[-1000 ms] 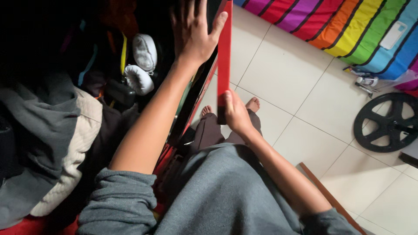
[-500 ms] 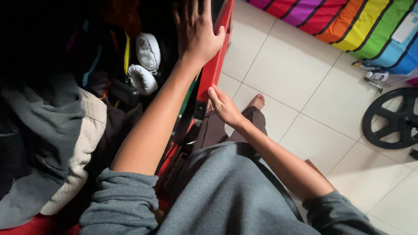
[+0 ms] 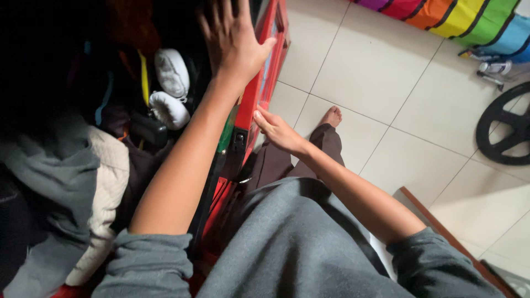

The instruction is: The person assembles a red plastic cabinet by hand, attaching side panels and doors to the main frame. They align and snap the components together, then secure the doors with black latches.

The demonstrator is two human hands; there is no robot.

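At the bottom of the frame two grey sleeves frame a grey shirt, and two bare forearms run upward from them. The right hand (image 3: 276, 131), near the centre, rests its fingertips against the outer face of one red suitcase lid (image 3: 264, 83), fingers close together and lightly bent, gripping nothing. Just beyond it one bare foot (image 3: 332, 116) stands on the pale floor tiles (image 3: 386, 88) below a dark trouser leg. At the left, one grey and cream garment (image 3: 83, 187) lies piled inside the open suitcase, with one small black item (image 3: 148, 129) beside it. Further up, the left hand (image 3: 232, 41) sits at the top centre with five fingers spread wide, thumb touching the lid's upper edge, holding nothing. Two white padded pieces (image 3: 170, 88) lie in the dark interior to its left. At the far right one black wheel (image 3: 505, 124) lies on the tiles, and one rainbow-striped cloth (image 3: 458, 16) fills the upper right corner.
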